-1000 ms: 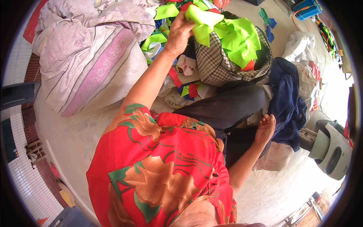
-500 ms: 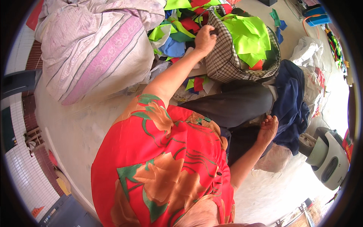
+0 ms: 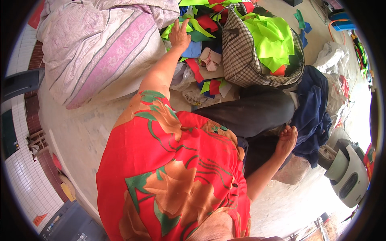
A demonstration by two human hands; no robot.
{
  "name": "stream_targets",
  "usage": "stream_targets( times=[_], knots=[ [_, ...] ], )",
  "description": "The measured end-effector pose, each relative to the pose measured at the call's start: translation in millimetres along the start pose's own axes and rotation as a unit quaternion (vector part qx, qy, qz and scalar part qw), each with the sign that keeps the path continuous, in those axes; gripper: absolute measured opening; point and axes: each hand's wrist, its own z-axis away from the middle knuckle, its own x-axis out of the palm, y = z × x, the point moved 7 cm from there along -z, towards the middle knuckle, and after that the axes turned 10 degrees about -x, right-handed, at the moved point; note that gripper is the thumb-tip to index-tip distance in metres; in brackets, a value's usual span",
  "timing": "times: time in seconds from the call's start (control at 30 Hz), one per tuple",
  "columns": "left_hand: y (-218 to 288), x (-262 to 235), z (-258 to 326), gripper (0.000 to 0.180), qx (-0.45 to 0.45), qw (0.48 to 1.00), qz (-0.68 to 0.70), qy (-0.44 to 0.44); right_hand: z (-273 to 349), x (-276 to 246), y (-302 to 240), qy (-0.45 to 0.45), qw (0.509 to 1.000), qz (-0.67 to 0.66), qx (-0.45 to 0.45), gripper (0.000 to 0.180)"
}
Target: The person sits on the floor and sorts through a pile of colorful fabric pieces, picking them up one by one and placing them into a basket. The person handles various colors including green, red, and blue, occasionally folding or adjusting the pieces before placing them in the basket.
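Note:
My left hand (image 3: 179,35) reaches out to a heap of cloth scraps, with thumb and forefinger apart and nothing visible between them. Around it lie a blue scrap (image 3: 192,50), a lime-green scrap (image 3: 200,29) and a red scrap (image 3: 207,23). Right of the heap stands a brown checked fabric bag (image 3: 241,60), holding a pile of lime-green cloth pieces (image 3: 268,38) and an orange-red piece (image 3: 278,70). My right hand (image 3: 286,141) rests beside my knee and some dark blue cloth (image 3: 311,108), its fingers loosely bent and apart, no object visible in it.
A large pale sack with a purple stripe (image 3: 116,52) bulges at the far left. White plastic bags (image 3: 333,58) lie right of the checked bag. A grey-white machine (image 3: 349,176) stands at the right. Green and blue scraps (image 3: 299,20) lie beyond the bag on the floor.
My left hand has left the checked bag's near rim and moved left over the scrap heap, its fingers spreading. The right hand stays almost where it was.

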Motion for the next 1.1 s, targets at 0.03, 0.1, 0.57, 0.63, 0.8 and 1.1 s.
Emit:
stream_targets(
  times=[0.03,0.1,0.57,0.63,0.8,1.1],
  knots=[
    [5.0,7.3,-6.7,0.078,0.016,0.999,-0.026,-0.031,1.6,-2.2,-1.0,0.008,1.0,0.004,0.001,0.016],
    [3.6,7.1,-9.6,0.08,0.014,0.99,-0.096,-0.1,-1.3,2.4,1.8,0.008,1.0,0.008,0.01,0.015],
    [-21.6,-7.0,-3.5,0.026,0.046,0.996,0.072,-0.017,5.5,7.8,-3.1,0.018,0.999,0.031,0.015,0.015],
    [-13.8,-39.0,-6.9,0.023,0.028,0.992,0.116,0.028,5.5,7.2,-3.0,0.019,0.999,0.032,0.014,0.016],
    [-11.2,-93.7,-19.2,0.017,-0.014,0.936,0.343,0.084,2.0,6.3,-0.6,0.018,0.999,0.026,0.011,0.016],
    [32.0,-149.1,-38.7,0.026,-0.033,0.773,0.633,-0.009,1.2,3.0,-1.6,0.011,1.0,0.012,0.003,0.017]
  ],
)
